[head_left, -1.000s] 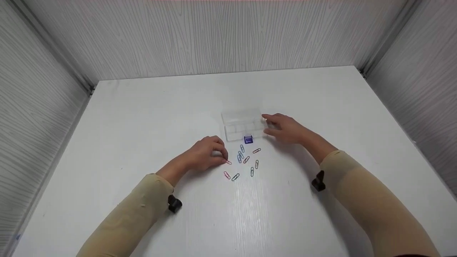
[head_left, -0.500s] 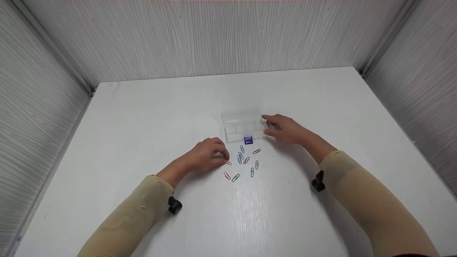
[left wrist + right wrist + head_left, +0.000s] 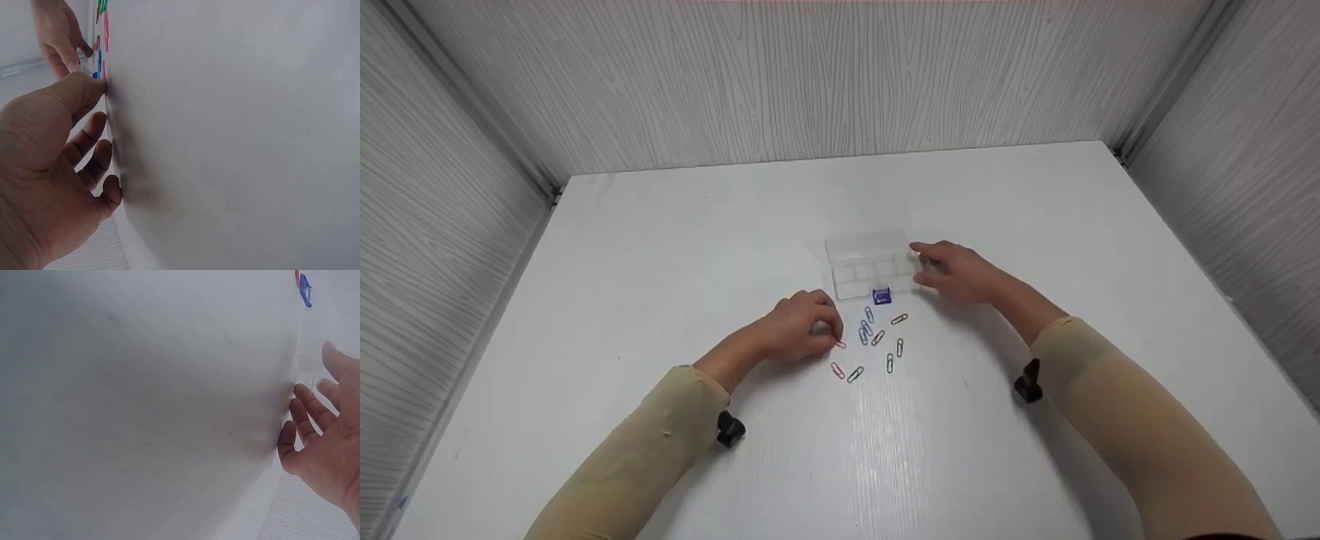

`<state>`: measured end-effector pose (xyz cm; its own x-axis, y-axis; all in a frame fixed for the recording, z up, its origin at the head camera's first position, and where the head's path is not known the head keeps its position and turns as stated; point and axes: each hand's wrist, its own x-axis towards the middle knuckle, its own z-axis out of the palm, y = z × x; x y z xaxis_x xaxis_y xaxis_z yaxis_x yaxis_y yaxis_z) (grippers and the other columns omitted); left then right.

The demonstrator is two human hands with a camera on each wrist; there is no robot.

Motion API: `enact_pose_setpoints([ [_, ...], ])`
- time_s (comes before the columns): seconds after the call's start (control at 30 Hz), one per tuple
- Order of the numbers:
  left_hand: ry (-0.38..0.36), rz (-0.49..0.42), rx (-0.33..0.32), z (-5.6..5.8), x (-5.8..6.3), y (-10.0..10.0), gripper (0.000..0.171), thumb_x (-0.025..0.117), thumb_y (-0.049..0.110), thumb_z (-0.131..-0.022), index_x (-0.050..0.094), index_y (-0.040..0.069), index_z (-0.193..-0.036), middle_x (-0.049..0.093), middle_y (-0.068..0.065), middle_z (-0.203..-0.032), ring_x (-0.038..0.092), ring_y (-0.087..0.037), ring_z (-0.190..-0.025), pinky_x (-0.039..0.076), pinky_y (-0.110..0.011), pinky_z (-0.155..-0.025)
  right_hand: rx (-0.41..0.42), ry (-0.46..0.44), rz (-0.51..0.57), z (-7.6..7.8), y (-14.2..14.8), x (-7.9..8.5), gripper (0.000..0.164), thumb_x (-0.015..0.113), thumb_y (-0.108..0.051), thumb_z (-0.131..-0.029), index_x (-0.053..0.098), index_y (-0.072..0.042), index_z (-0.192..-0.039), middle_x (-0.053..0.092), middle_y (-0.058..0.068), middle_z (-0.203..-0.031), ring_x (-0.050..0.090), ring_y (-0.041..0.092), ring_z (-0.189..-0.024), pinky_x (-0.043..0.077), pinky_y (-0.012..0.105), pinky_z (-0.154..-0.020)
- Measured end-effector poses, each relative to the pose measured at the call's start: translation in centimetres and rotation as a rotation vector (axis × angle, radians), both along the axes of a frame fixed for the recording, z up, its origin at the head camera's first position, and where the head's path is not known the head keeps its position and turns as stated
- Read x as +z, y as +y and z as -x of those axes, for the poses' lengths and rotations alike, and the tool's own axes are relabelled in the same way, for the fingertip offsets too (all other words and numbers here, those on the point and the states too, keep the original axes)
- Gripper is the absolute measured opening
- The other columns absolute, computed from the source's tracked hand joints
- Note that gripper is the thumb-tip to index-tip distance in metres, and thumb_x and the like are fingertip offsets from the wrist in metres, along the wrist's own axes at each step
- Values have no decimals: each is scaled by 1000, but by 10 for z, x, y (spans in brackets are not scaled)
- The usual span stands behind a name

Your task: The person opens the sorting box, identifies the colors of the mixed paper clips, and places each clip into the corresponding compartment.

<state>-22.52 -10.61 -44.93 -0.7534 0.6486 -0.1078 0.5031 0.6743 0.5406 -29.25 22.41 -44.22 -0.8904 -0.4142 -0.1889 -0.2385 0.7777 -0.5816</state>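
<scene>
My left hand (image 3: 797, 326) is low over the table, pinching one end of a small pink paper clip (image 3: 841, 345) between thumb and index finger. In the left wrist view its other fingers (image 3: 101, 154) are bent, with their tips at the tabletop. A clear plastic compartment box (image 3: 855, 286) lies with its lid (image 3: 866, 246) folded back and a purple-blue latch (image 3: 882, 295) at the front. My right hand (image 3: 960, 271) holds the box's right end, thumb at the front corner and index finger by the hinge side.
Several loose paper clips lie before the box: blue ones (image 3: 864, 332), dark red ones (image 3: 899, 319), green ones (image 3: 889, 363) and a pink-red one (image 3: 838, 370). The white table (image 3: 697, 240) is bounded by grey wood-grain panels (image 3: 825, 82) behind and at both sides.
My left fingertips have shifted slightly right over the pink paper clip, so less of it shows. My right hand and the box have stayed in place.
</scene>
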Motion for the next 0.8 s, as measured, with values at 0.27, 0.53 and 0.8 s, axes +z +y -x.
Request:
enact_pose_setpoints([
  [0.27, 1, -49, -18, 1, 1, -1, 6, 72, 14, -96, 76, 18, -94, 63, -1, -113, 53, -25, -107, 41, -47, -101, 9, 12, 5, 0, 0, 1, 67, 63, -36, -107, 37, -16, -166, 52, 14, -151, 42, 32, -146, 29, 51, -122],
  [0.53, -19, -116, -19, 1, -3, -2, 5, 76, 13, -97, 77, 15, -93, 65, 3, -100, 54, -22, -99, 44, -42, -98, -7, -1, 18, -1, 0, 2, 68, 65, -34, -107, 37, -15, -166, 51, 16, -155, 40, 33, -149, 27, 51, -123],
  [0.8, -95, -150, 52, 0, -4, -2, 3, 77, 13, -96, 79, 12, -95, 69, 5, -91, 59, -17, -89, 49, -34, -85, -12, -11, 5, -2, -2, 2, 67, 64, -36, -107, 37, -16, -166, 52, 16, -153, 42, 33, -148, 28, 51, -123],
])
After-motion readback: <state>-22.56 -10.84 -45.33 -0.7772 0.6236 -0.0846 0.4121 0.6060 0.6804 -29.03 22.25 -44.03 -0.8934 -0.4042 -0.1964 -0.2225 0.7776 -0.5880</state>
